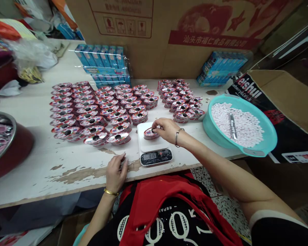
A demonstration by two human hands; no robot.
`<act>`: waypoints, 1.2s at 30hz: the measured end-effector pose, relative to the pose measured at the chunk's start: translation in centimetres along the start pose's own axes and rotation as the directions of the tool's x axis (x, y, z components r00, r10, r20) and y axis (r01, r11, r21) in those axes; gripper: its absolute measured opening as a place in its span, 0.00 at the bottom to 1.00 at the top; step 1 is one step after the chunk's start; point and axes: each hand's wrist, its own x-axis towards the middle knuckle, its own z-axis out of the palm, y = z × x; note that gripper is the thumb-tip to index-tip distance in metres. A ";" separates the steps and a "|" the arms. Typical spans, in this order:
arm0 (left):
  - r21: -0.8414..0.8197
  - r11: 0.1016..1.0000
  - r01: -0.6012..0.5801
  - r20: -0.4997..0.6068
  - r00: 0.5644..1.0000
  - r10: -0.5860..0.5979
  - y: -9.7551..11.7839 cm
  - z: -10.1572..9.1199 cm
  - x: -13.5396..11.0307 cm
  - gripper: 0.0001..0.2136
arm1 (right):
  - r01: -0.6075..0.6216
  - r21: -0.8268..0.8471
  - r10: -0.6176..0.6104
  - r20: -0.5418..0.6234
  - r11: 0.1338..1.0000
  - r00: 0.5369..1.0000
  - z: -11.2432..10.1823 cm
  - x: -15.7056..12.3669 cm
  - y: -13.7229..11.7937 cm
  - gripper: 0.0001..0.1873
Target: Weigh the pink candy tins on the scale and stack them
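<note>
My right hand (165,130) is closed in a pinch at the dark round opening of a small red printed packet (149,134). A bit of white shows at the fingertips, apparently one of the small white candies. The packet stands on the white platform of a kitchen scale (154,146), whose display (150,155) is lit. My left hand (116,172) rests at the table's front edge, left of the scale, holding nothing, with thumb and fingers apart. Rows of similar packets (92,112) stand behind and to the left. Another group of packets (181,99) is behind on the right.
A turquoise basin (207,123) of small white candies (246,123) stands right, with a metal scoop (232,126) in it. At left is a red bowl (22,147) of small pinkish round pieces. Blue wrapped boxes (102,63) stand before a big carton (156,44).
</note>
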 end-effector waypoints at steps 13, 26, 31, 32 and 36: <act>-0.009 1.000 -0.004 0.003 1.000 0.004 0.2 -0.1 0.2 0.12 | 0.052 -0.080 -0.054 -0.022 0.995 0.998 0.4 0.7 -0.2 0.04; 0.013 0.999 0.029 0.019 0.999 -0.029 0.4 0.0 0.2 0.12 | -0.154 0.240 0.279 -0.671 0.958 0.687 -11.1 -4.6 12.5 0.10; 0.031 0.999 0.044 0.026 0.999 -0.045 0.3 0.1 0.3 0.13 | -0.675 0.017 0.623 -0.402 0.737 0.671 -12.2 -8.6 24.1 0.15; 0.035 0.999 0.041 0.025 0.999 -0.042 0.3 0.1 0.3 0.13 | -0.667 0.023 0.636 -0.330 0.744 0.698 -11.5 -9.0 25.5 0.17; 0.050 0.998 0.029 0.021 0.999 -0.030 0.4 0.1 0.3 0.13 | -0.595 0.047 0.580 -0.292 0.803 0.760 -9.4 -9.8 27.9 0.16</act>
